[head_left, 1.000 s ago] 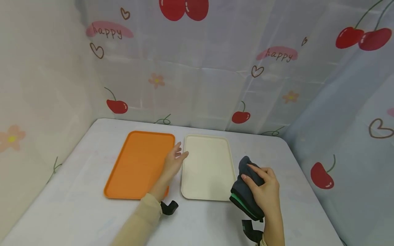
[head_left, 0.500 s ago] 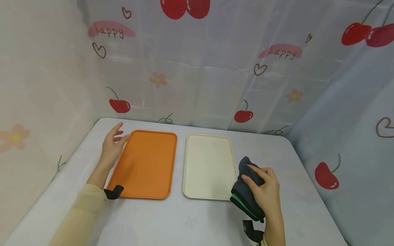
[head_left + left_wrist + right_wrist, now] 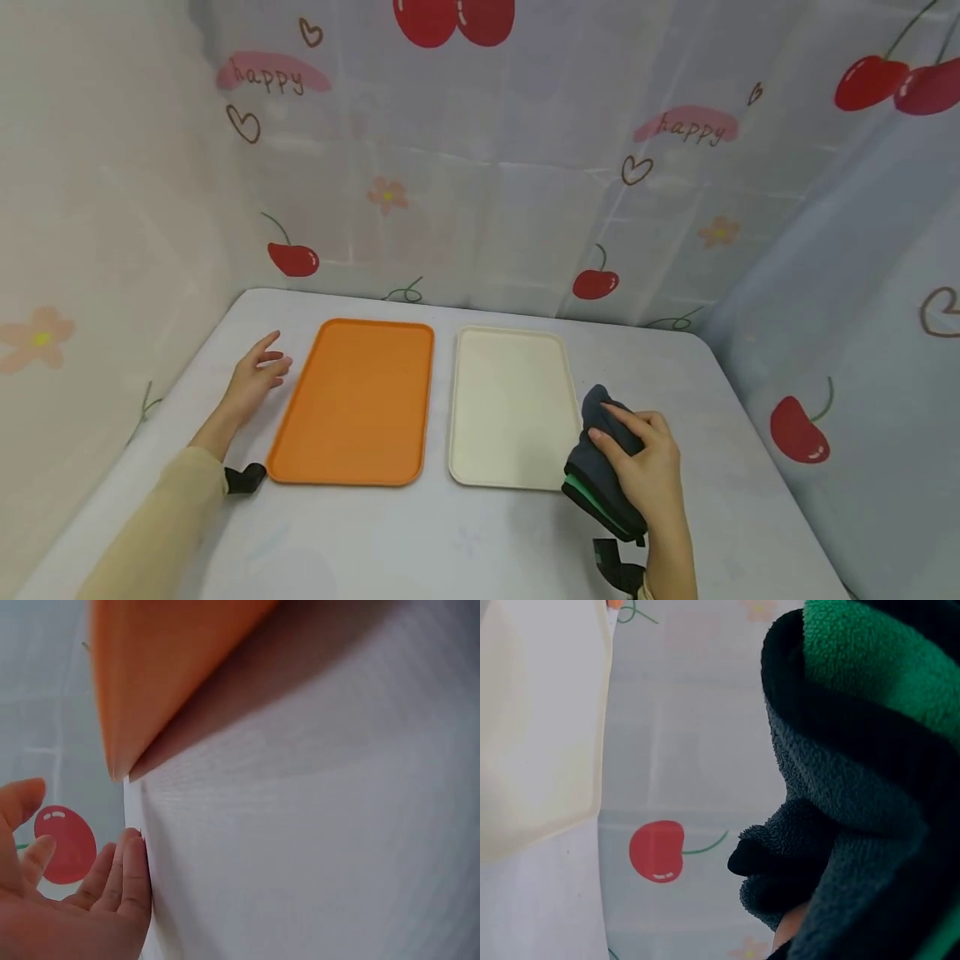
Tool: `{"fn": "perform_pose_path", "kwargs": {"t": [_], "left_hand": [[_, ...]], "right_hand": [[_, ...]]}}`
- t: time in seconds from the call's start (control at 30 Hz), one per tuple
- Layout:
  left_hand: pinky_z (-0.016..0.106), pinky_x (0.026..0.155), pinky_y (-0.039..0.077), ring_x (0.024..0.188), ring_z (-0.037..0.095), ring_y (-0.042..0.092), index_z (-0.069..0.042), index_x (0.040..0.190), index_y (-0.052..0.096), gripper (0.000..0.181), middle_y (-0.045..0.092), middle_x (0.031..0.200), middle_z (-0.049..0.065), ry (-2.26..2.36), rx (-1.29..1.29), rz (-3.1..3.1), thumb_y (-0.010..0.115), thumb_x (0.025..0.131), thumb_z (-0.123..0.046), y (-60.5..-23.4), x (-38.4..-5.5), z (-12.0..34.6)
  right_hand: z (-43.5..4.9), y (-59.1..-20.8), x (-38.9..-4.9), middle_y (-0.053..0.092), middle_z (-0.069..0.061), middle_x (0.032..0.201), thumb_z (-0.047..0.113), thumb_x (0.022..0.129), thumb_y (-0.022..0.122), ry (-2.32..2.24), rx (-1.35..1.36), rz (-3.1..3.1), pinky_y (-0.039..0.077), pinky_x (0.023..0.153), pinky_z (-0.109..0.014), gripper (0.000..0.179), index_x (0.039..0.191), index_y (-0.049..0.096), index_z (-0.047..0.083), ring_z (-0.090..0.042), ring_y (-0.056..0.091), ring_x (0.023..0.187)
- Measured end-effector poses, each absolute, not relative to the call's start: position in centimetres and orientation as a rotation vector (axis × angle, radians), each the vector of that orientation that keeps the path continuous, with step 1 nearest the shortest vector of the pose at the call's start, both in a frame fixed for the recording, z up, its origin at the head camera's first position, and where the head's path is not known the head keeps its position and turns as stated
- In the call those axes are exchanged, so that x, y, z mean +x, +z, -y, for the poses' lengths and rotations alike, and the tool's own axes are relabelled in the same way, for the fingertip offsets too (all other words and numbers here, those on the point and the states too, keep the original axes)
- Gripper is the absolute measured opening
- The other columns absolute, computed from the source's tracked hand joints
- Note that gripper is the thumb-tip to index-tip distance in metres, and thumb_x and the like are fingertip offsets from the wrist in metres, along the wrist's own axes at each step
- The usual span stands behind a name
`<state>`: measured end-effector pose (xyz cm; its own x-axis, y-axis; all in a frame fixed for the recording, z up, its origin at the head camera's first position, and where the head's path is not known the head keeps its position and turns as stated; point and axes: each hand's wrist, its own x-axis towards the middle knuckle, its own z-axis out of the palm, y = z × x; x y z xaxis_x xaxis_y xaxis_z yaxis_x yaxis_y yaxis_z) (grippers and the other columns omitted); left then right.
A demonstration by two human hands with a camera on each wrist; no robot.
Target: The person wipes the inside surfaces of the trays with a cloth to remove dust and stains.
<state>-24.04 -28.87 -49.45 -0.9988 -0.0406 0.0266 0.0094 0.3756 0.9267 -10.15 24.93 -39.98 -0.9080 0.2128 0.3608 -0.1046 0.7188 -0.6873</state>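
Note:
My right hand [image 3: 651, 467] grips a folded dark grey cloth [image 3: 600, 479] with green lining and black edging, to the right of a cream tray [image 3: 513, 408]. In the right wrist view the bunched cloth [image 3: 840, 765] fills the right side and hides most of the hand. An orange tray [image 3: 356, 400] lies flat to the left of the cream one. Beyond its left edge, my left hand [image 3: 251, 385] holds nothing, its fingers loosely bent. The left wrist view shows that hand [image 3: 90, 907] apart from the orange tray's corner [image 3: 161, 667].
Both trays rest on a white-covered table [image 3: 450, 542]. A curtain [image 3: 480, 200] printed with cherries and hearts hangs behind the table's back edge and along the sides. Each wrist wears a black mount [image 3: 246, 479].
My left hand has moved from the gap between the trays, across the orange tray, to its left side. The right hand still holds the cloth in nearly the same place.

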Motion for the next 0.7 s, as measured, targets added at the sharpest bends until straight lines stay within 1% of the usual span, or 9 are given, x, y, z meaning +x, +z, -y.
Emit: {"fn": "perform_pose_path", "kwargs": {"t": [0.03, 0.1, 0.2, 0.23, 0.27, 0.33, 0.43, 0.6, 0.7], "left_hand": [[0.007, 0.073, 0.049, 0.088, -0.010, 0.052, -0.007, 0.156, 0.018, 0.068, 0.040, 0.135, 0.032, -1.699, 0.028, 2.597, 0.054, 0.101, -0.025, -49.6, -24.1, 28.7], [0.007, 0.072, 0.047, 0.096, 0.004, 0.058, -0.008, 0.156, 0.020, 0.070, 0.042, 0.136, 0.034, -1.621, 0.022, 2.670, 0.056, 0.100, -0.025, -49.9, -24.2, 28.2], [0.022, 0.080, 0.051, 0.108, 0.030, 0.059, -0.010, 0.156, 0.023, 0.075, 0.045, 0.137, 0.031, -1.472, 0.051, 2.778, 0.063, 0.096, -0.028, -50.3, -24.3, 27.4], [0.028, 0.082, 0.051, 0.112, 0.037, 0.058, -0.010, 0.156, 0.024, 0.076, 0.047, 0.137, 0.030, -1.411, 0.059, 2.805, 0.065, 0.094, -0.029, -50.4, -24.4, 27.1], [0.034, 0.084, 0.051, 0.115, 0.041, 0.056, -0.010, 0.155, 0.026, 0.077, 0.048, 0.136, 0.029, -1.355, 0.066, 2.828, 0.067, 0.093, -0.029, -50.5, -24.5, 26.9], [0.045, 0.086, 0.048, 0.111, 0.040, 0.059, -0.010, 0.154, 0.030, 0.077, 0.052, 0.135, 0.026, -1.242, 0.087, 2.856, 0.069, 0.090, -0.029, -50.6, -24.5, 26.4], [0.047, 0.083, 0.046, 0.107, 0.038, 0.062, -0.009, 0.152, 0.035, 0.073, 0.056, 0.131, 0.023, -1.140, 0.109, 2.864, 0.069, 0.090, -0.026, -50.7, -24.3, 26.0], [0.046, 0.080, 0.046, 0.100, 0.035, 0.066, -0.003, 0.148, 0.039, 0.065, 0.064, 0.122, 0.019, -1.055, 0.089, 2.866, 0.063, 0.090, -0.017, -50.5, -24.2, 25.3], [0.048, 0.083, 0.046, 0.099, 0.035, 0.066, 0.001, 0.146, 0.042, 0.063, 0.067, 0.117, 0.020, -1.048, 0.085, 2.866, 0.060, 0.087, -0.013, -50.3, -24.3, 25.1]], "right_hand": [[-25.0, -40.0, -10.1, 0.059, -0.011, 0.101, 0.012, 0.079, 0.081, 1.035, -0.087, 2.507, 0.043, 0.072, -0.023, 0.039, 0.117, 0.073, 0.008, -0.023, 0.054, 0.091], [-25.0, -40.2, -10.1, 0.059, -0.011, 0.100, 0.012, 0.078, 0.082, 1.028, -0.100, 2.512, 0.042, 0.072, -0.023, 0.040, 0.117, 0.073, 0.008, -0.022, 0.053, 0.091], [-25.0, -40.4, -10.2, 0.059, -0.012, 0.100, 0.011, 0.078, 0.082, 1.020, -0.106, 2.520, 0.042, 0.071, -0.025, 0.040, 0.116, 0.073, 0.008, -0.023, 0.053, 0.091], [-25.0, -40.4, -10.2, 0.059, -0.011, 0.100, 0.011, 0.077, 0.082, 1.017, -0.109, 2.522, 0.042, 0.071, -0.025, 0.040, 0.116, 0.073, 0.007, -0.022, 0.053, 0.091], [-25.0, -40.5, -10.2, 0.059, -0.011, 0.100, 0.011, 0.077, 0.082, 1.015, -0.112, 2.522, 0.042, 0.071, -0.025, 0.040, 0.115, 0.073, 0.007, -0.022, 0.053, 0.091], [-24.9, -40.5, -10.3, 0.059, -0.011, 0.100, 0.011, 0.077, 0.082, 1.016, -0.105, 2.518, 0.042, 0.071, -0.025, 0.040, 0.115, 0.073, 0.007, -0.022, 0.053, 0.091], [-24.6, -40.5, -10.4, 0.059, -0.011, 0.099, 0.011, 0.077, 0.082, 1.023, -0.097, 2.514, 0.043, 0.070, -0.023, 0.039, 0.115, 0.073, 0.007, -0.020, 0.053, 0.090], [-24.3, -40.5, -10.5, 0.059, -0.011, 0.099, 0.011, 0.077, 0.082, 1.023, -0.096, 2.523, 0.043, 0.070, -0.024, 0.040, 0.115, 0.073, 0.007, -0.021, 0.053, 0.090], [-24.1, -40.5, -10.5, 0.059, -0.011, 0.100, 0.011, 0.078, 0.082, 1.028, -0.103, 2.539, 0.044, 0.070, -0.025, 0.040, 0.117, 0.073, 0.007, -0.022, 0.053, 0.090]]}}
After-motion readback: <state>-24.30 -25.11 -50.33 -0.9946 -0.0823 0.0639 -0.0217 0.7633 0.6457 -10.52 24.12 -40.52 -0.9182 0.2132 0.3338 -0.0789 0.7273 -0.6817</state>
